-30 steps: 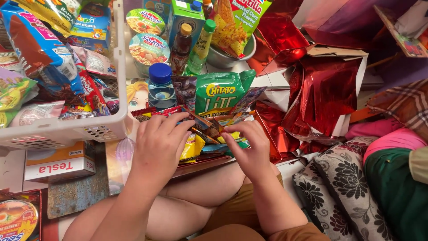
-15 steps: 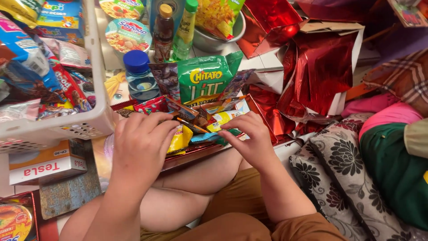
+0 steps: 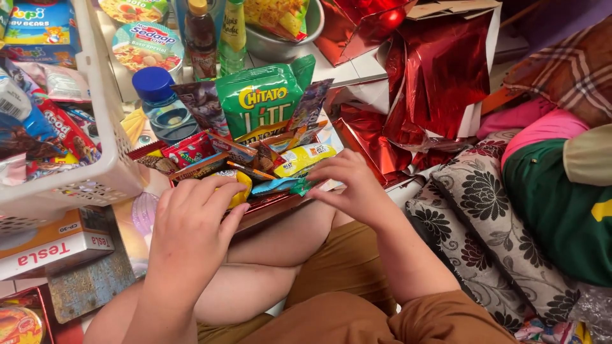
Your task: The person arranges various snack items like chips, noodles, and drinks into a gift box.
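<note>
- Head view: we see the left hand (image 3: 191, 223) curled over the near edge of a shallow red tray (image 3: 274, 207) that rests on bare knees; its fingertips press on a glossy yellow sachet (image 3: 239, 185).
- The right hand (image 3: 354, 185) has thumb and fingers brought together, pinching the crinkled end of a small teal wrapper (image 3: 287, 186) at the tray's near right edge.
- We make out one smooth yellow pouch (image 3: 305, 158) lying flat just behind that wrapper, mid-tray.
- One puffy green crisp bag (image 3: 264, 102) stands upright at the tray's far edge, its foil creased, with a dark foil packet (image 3: 204, 105) leaning beside it.
- One clear plastic bottle with a round blue cap (image 3: 156, 95) stands past the tray's far left corner.
- A white plastic lattice basket (image 3: 102, 172), stuffed with shiny packets, sits left of the tray.
- We count two round paper-lidded noodle cups (image 3: 146, 44) and two slim glass-like bottles (image 3: 201, 38) beyond.
- Crumpled red metallic foil (image 3: 440, 70) lies to the right, above one floral black-and-white cushion (image 3: 484, 210).
</note>
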